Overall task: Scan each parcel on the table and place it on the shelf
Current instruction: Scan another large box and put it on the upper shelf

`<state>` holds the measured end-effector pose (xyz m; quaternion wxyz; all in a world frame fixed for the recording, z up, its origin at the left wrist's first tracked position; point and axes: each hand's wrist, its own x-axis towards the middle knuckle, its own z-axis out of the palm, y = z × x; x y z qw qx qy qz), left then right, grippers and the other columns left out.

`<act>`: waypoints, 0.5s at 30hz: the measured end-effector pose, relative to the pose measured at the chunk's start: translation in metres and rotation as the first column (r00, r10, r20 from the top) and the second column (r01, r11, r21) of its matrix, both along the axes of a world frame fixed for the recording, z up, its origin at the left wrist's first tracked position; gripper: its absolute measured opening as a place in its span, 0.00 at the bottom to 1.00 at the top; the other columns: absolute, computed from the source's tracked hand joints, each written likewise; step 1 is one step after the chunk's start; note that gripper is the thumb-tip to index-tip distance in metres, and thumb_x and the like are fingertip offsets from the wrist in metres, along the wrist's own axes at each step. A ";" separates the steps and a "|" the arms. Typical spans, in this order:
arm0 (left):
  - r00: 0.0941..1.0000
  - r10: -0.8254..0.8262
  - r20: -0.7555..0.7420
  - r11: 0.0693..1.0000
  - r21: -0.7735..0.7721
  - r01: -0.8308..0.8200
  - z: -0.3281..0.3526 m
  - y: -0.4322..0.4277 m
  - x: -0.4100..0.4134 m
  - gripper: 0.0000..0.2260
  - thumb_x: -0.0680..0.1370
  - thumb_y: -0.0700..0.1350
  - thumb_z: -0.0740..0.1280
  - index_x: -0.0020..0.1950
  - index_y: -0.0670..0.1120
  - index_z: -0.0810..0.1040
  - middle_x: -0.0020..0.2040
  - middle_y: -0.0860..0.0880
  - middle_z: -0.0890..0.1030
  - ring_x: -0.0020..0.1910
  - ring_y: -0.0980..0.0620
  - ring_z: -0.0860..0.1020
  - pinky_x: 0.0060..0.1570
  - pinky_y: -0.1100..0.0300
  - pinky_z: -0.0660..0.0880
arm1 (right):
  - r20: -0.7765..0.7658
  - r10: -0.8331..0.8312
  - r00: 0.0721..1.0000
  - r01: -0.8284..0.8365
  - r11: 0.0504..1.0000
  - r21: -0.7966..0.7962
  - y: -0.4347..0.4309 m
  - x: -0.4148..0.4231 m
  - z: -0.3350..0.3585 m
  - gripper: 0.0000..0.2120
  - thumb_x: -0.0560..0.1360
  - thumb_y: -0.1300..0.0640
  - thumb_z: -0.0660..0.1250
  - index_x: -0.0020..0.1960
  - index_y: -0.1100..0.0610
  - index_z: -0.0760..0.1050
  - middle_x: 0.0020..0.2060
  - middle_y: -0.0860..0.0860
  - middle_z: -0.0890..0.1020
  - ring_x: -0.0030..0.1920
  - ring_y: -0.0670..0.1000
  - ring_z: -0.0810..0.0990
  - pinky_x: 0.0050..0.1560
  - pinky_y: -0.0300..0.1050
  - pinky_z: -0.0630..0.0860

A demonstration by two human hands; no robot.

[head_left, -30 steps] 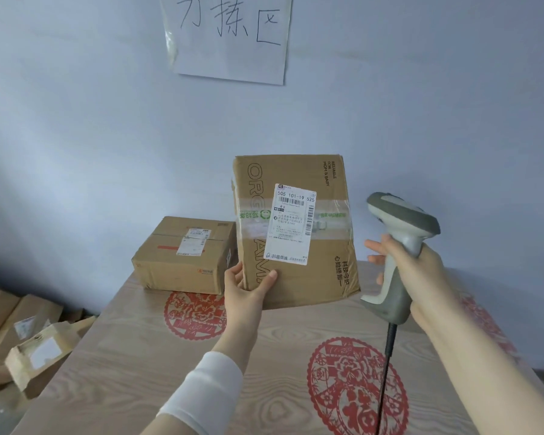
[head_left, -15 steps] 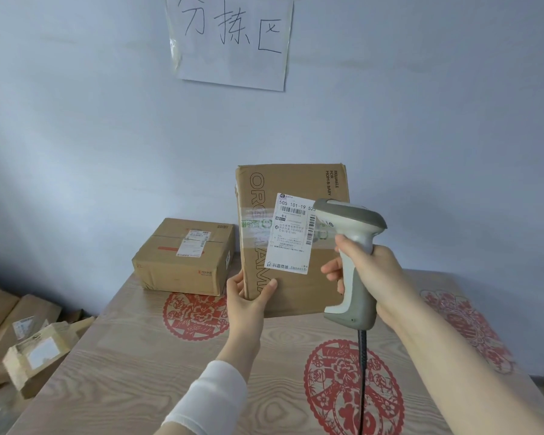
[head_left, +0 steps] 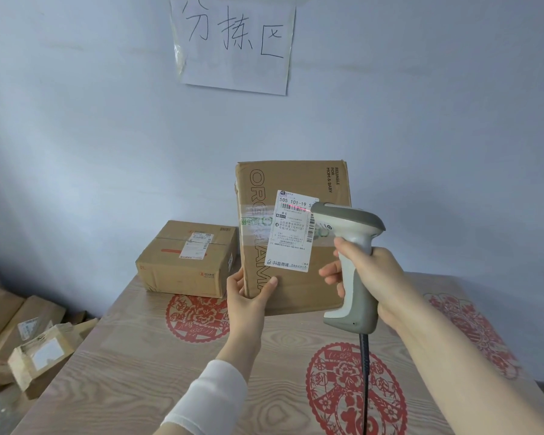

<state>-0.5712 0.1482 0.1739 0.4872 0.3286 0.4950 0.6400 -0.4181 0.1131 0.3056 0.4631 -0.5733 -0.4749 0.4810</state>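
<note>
The tall brown parcel [head_left: 296, 290] is standing on end on the table [head_left: 139, 356], the left hand [head_left: 248, 291] gripping its lower left corner; its white label [head_left: 292, 237] is facing the camera, a red scan line [head_left: 296, 210] lying across its upper part; the grey corded scanner [head_left: 358, 233] — gripped in the right hand [head_left: 379, 277] — is pointing at that label; a squat taped parcel [head_left: 182, 271] is lying flat just left, label up

A pale blue wall [head_left: 91, 120] carries a handwritten paper sign [head_left: 236, 42] at upper centre; below, a wood-grain tabletop [head_left: 132, 365] with red paper-cut motifs [head_left: 355, 394].
</note>
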 end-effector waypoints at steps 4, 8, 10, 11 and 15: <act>1.000 0.007 -0.002 1.000 -0.011 -0.007 0.000 -0.001 0.001 0.24 0.71 0.41 0.74 0.63 0.47 0.68 0.51 0.52 0.79 0.49 0.58 0.78 0.43 0.67 0.71 | -0.013 0.018 1.000 -0.018 1.000 -0.008 -0.001 0.002 0.000 0.11 0.77 0.53 0.63 0.44 0.61 0.75 0.31 0.54 0.85 0.27 0.53 0.74 0.28 0.42 0.72; 1.000 0.010 -0.004 1.000 -0.029 -0.011 0.003 0.000 0.000 0.23 0.71 0.41 0.74 0.62 0.46 0.68 0.51 0.52 0.79 0.48 0.57 0.78 0.48 0.63 0.74 | -0.051 0.055 0.997 -0.054 0.998 0.023 -0.001 0.007 -0.002 0.09 0.77 0.52 0.63 0.47 0.59 0.76 0.38 0.56 0.86 0.28 0.53 0.73 0.28 0.42 0.72; 1.000 0.013 -0.006 0.999 -0.050 -0.013 0.005 -0.001 -0.003 0.24 0.70 0.42 0.74 0.63 0.46 0.69 0.52 0.51 0.79 0.49 0.54 0.78 0.54 0.54 0.74 | -0.101 0.048 0.994 -0.041 0.996 0.073 0.003 0.013 -0.003 0.08 0.77 0.52 0.64 0.49 0.57 0.76 0.40 0.56 0.86 0.26 0.50 0.74 0.28 0.41 0.72; 1.000 0.020 -0.003 0.998 -0.056 -0.020 0.007 -0.001 -0.005 0.25 0.70 0.42 0.75 0.63 0.45 0.69 0.54 0.49 0.79 0.50 0.53 0.79 0.56 0.51 0.74 | -0.137 0.031 0.990 -0.018 0.995 0.101 0.005 0.017 -0.002 0.08 0.77 0.53 0.64 0.51 0.56 0.75 0.41 0.56 0.86 0.27 0.49 0.75 0.28 0.41 0.73; 0.996 0.091 0.021 0.994 -0.055 -0.090 0.023 -0.007 -0.022 0.24 0.70 0.41 0.75 0.63 0.44 0.69 0.57 0.45 0.79 0.53 0.50 0.79 0.55 0.54 0.75 | -0.190 -0.039 0.981 0.079 0.975 0.208 0.018 0.036 -0.001 0.07 0.76 0.53 0.66 0.52 0.53 0.74 0.47 0.53 0.86 0.40 0.49 0.80 0.29 0.40 0.73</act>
